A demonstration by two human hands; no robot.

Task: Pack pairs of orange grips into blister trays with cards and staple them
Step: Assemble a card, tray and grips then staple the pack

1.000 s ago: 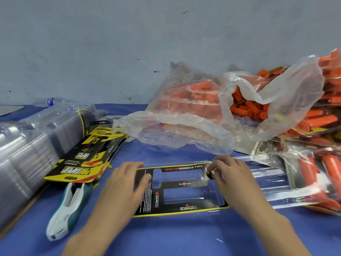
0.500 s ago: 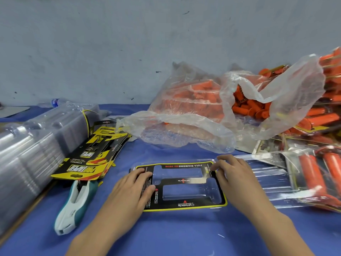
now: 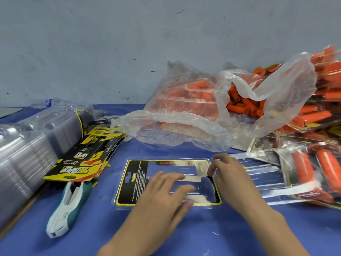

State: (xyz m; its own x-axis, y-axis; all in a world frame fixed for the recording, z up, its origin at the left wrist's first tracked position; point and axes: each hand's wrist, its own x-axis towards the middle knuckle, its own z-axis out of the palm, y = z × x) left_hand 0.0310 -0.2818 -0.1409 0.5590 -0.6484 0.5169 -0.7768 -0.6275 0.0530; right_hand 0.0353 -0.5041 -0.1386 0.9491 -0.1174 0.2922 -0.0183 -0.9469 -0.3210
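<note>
A black and yellow card (image 3: 132, 182) lies inside a clear blister tray (image 3: 120, 206) on the blue table in front of me. My left hand (image 3: 166, 191) presses flat on the card and tray with straight fingers. My right hand (image 3: 227, 170) pinches the card's right edge with thumb and fingers. Loose orange grips (image 3: 245, 104) fill a clear plastic bag (image 3: 184, 126) behind. A white and teal stapler (image 3: 68, 206) lies to the left.
A stack of spare cards (image 3: 83, 159) sits left of the tray, beside stacks of empty clear trays (image 3: 27, 156). Packed blister packs with orange grips (image 3: 313, 169) pile at the right. A water bottle (image 3: 49, 103) lies by the wall.
The card has slid left and settled into the tray. My left hand moved right, onto the middle of the card; my right hand stays at its right edge.
</note>
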